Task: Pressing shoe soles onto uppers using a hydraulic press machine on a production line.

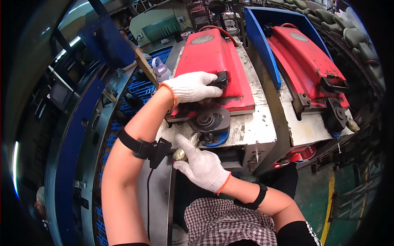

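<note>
A gloved left hand [195, 87] clasps the black handle [222, 80] on the front of the red press [203, 53]; the right hand [203, 169], its grip unclear, meets a wrapped lever [179, 154] below the press. A lilac bottle [161, 71], contents hidden, stands left of the press.

Under the left hand [193, 87], a pale bench [259, 128] bears a red cover [204, 57]; right of that hand, a second bench [301, 131] bears another cover [303, 53].
</note>
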The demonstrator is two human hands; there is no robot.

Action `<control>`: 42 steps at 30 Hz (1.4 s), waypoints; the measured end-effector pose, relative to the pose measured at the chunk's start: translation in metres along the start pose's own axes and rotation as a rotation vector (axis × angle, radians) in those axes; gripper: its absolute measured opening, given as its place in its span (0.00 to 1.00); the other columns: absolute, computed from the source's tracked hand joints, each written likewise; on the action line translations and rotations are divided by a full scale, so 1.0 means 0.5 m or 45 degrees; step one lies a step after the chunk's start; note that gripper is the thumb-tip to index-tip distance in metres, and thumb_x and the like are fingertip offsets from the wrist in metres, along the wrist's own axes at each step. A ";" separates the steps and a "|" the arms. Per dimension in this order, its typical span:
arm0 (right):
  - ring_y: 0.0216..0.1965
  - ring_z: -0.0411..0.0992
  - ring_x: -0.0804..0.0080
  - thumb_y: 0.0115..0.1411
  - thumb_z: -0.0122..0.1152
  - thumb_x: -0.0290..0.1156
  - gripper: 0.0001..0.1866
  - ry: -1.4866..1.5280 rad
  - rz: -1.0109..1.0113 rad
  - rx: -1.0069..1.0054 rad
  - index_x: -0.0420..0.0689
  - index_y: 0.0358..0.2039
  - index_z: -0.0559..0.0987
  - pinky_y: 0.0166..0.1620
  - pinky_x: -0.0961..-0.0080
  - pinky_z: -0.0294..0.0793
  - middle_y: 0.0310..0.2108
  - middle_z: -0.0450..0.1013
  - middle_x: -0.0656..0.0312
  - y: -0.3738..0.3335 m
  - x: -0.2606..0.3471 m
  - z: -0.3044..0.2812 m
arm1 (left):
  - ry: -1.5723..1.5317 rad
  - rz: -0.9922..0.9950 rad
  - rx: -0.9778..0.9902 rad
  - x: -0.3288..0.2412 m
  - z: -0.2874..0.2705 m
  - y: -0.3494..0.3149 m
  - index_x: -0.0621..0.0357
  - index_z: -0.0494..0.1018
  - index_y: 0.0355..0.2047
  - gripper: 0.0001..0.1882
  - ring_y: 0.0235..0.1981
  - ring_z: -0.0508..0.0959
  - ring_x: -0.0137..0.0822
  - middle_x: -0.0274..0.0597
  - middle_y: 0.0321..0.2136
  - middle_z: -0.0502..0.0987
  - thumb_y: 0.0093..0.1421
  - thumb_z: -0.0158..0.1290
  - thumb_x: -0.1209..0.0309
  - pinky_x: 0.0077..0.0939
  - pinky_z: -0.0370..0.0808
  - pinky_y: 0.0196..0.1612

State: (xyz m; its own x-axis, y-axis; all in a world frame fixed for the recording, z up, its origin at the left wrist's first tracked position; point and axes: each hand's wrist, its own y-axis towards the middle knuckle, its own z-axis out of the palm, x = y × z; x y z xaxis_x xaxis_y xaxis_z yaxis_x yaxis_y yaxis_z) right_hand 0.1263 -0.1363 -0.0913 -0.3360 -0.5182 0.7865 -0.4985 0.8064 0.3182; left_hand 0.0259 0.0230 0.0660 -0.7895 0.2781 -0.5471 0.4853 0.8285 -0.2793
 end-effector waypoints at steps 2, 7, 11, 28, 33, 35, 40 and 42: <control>0.35 0.81 0.44 0.65 0.66 0.40 0.38 -0.052 0.001 -0.009 0.46 0.71 0.62 0.40 0.53 0.80 0.37 0.81 0.45 0.000 0.005 -0.008 | 0.222 0.002 -0.097 0.003 -0.017 -0.013 0.62 0.78 0.47 0.18 0.32 0.77 0.28 0.37 0.29 0.78 0.68 0.58 0.59 0.28 0.76 0.39; 0.27 0.79 0.55 0.63 0.67 0.38 0.22 -0.239 -0.443 -0.085 0.54 0.58 0.78 0.30 0.61 0.78 0.30 0.78 0.57 -0.003 0.008 -0.109 | 0.358 0.042 -0.235 -0.048 -0.090 -0.045 0.63 0.79 0.45 0.19 0.34 0.79 0.30 0.41 0.31 0.81 0.64 0.62 0.59 0.29 0.77 0.43; 0.31 0.75 0.56 0.57 0.67 0.26 0.14 -0.317 -0.677 -0.485 0.50 0.45 0.82 0.36 0.59 0.76 0.29 0.74 0.59 0.066 -0.025 -0.190 | 0.629 0.475 -0.813 -0.025 -0.166 -0.046 0.59 0.79 0.53 0.22 0.39 0.83 0.36 0.48 0.37 0.84 0.63 0.62 0.60 0.29 0.78 0.48; 0.50 0.80 0.49 0.56 0.67 0.54 0.44 -0.261 0.478 -0.044 0.34 0.64 0.73 0.49 0.54 0.84 0.52 0.78 0.42 0.463 -0.104 -0.259 | -0.732 0.449 -1.283 0.233 0.080 -0.132 0.62 0.62 0.70 0.38 0.66 0.72 0.50 0.56 0.65 0.70 0.66 0.62 0.59 0.39 0.70 0.68; 0.51 0.77 0.67 0.69 0.56 0.49 0.29 0.611 0.524 -0.163 0.49 0.65 0.71 0.40 0.60 0.82 0.53 0.76 0.58 0.371 -0.035 -0.273 | -2.056 0.402 -0.694 0.310 0.166 -0.151 0.69 0.61 0.68 0.32 0.66 0.70 0.57 0.62 0.65 0.68 0.73 0.53 0.58 0.49 0.69 0.70; 0.53 0.76 0.69 0.71 0.54 0.48 0.28 0.864 0.373 0.055 0.50 0.67 0.69 0.42 0.62 0.82 0.56 0.75 0.59 0.334 -0.013 -0.229 | -2.540 0.642 -0.273 0.341 0.183 -0.116 0.64 0.64 0.67 0.30 0.66 0.71 0.55 0.57 0.64 0.70 0.74 0.52 0.55 0.53 0.67 0.71; 0.68 0.64 0.63 0.73 0.55 0.46 0.35 0.584 0.087 0.376 0.43 0.75 0.62 0.71 0.63 0.61 0.67 0.66 0.54 0.282 0.072 -0.114 | -2.800 0.806 -0.697 0.289 0.195 -0.201 0.58 0.69 0.64 0.29 0.57 0.79 0.47 0.49 0.56 0.78 0.69 0.52 0.55 0.52 0.73 0.67; 0.69 0.63 0.63 0.72 0.57 0.43 0.35 0.337 -0.095 0.470 0.40 0.73 0.64 0.72 0.66 0.58 0.69 0.64 0.53 0.277 0.083 -0.109 | -2.850 0.805 -0.803 0.353 0.205 -0.249 0.61 0.69 0.62 0.27 0.52 0.83 0.47 0.51 0.53 0.80 0.66 0.51 0.61 0.52 0.79 0.61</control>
State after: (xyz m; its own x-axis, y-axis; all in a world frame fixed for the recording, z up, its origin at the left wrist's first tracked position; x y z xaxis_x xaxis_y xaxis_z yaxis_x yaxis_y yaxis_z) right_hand 0.0869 -0.0309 0.0143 -0.0966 -0.4416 0.8920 -0.7812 0.5890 0.2070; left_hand -0.1354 -0.0808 -0.0764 0.9721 0.0792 -0.2208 -0.0523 0.9908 0.1250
